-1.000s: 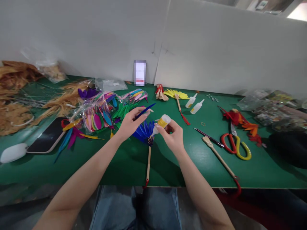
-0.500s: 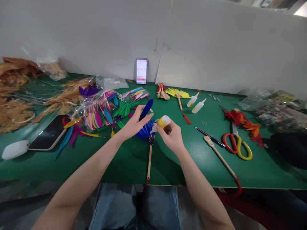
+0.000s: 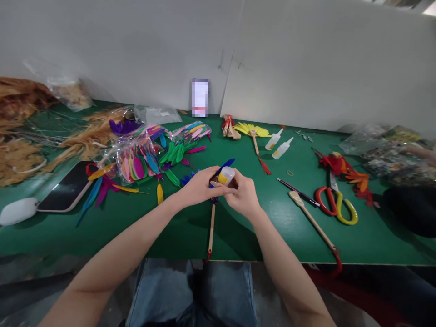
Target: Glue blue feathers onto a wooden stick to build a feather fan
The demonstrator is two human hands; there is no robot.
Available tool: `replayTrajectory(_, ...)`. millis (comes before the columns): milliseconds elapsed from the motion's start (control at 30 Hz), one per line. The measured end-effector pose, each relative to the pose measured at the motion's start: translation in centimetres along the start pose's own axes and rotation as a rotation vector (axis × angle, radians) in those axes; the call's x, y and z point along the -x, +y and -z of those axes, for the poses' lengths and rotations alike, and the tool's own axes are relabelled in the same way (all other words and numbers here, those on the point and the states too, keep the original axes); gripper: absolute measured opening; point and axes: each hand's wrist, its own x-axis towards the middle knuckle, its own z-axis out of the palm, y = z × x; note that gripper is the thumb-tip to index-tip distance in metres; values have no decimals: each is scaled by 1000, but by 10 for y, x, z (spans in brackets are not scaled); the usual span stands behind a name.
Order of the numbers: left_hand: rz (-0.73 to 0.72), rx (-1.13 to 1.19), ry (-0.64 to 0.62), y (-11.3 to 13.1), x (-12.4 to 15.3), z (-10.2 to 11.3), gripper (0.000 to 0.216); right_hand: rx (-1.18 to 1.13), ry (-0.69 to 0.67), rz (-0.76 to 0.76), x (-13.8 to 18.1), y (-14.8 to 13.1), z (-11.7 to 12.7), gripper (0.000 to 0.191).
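Note:
Both hands meet over a blue feather fan, whose wooden handle point(image 3: 211, 227) points toward me with a red cord at its end. My left hand point(image 3: 199, 186) is closed on a dark blue feather point(image 3: 226, 165); the feather's tip sticks out above the fingers. In my right hand point(image 3: 244, 193) is a small glue bottle point(image 3: 225, 176) with a yellow label, its base up and its nozzle hidden between the hands. Most of the fan's feathers are covered by my hands. Green feathers point(image 3: 175, 153) lie beyond my left hand.
Bagged coloured feathers point(image 3: 138, 161) and a phone point(image 3: 68, 187) lie left. Behind stand a propped phone point(image 3: 200, 97), a yellow feather fan point(image 3: 252, 130) and two glue bottles point(image 3: 282, 149). To the right are a pen point(image 3: 298, 193), a wooden handle point(image 3: 313, 221) and scissors point(image 3: 337, 204).
My left hand has moved right and down with the blue feather, bringing it to the glue bottle. The feather now slants to the right. The view has shifted slightly.

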Motion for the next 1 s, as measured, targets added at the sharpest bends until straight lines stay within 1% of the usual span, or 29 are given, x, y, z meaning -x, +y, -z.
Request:
replayTrajectory(133,-3,48,-26,-2,0,0,36,-43,3,5,0,-2,0,23)
replayTrajectory(300,-14,125,-50,-4,0,-1,39,-137,-4,-29,0,-3,-1,24)
replayTrajectory(467,-61,134,-18,-8,-1,-5,33,-202,9,-72,0,2,-4,18)
replayTrajectory(667,-61,103,-3,-8,-2,-6,30,-290,23,-126,2,7,-9,13)
replayTrajectory(833,-77,54,4,-8,-3,-6,30,-320,54,-128,2,6,-11,10)
replayTrajectory(1000,-84,65,38,-5,-3,-7,29,-328,85,-114,2,6,-12,7)
